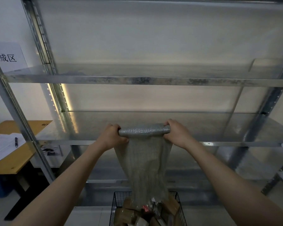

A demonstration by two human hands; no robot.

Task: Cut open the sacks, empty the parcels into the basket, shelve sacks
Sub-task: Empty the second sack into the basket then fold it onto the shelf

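With your left hand (112, 135) and right hand (176, 133) clenched on the upended sack (144, 160), you were emptying parcels (153, 211) into the basket (116, 199) below them; shelving it looked next.

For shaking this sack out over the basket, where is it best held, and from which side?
By the upper edge of the sack, at its two ends, coming from the near side, as the left hand and right hand do. That edge is bunched into a roll, and the rest hangs down into the basket.
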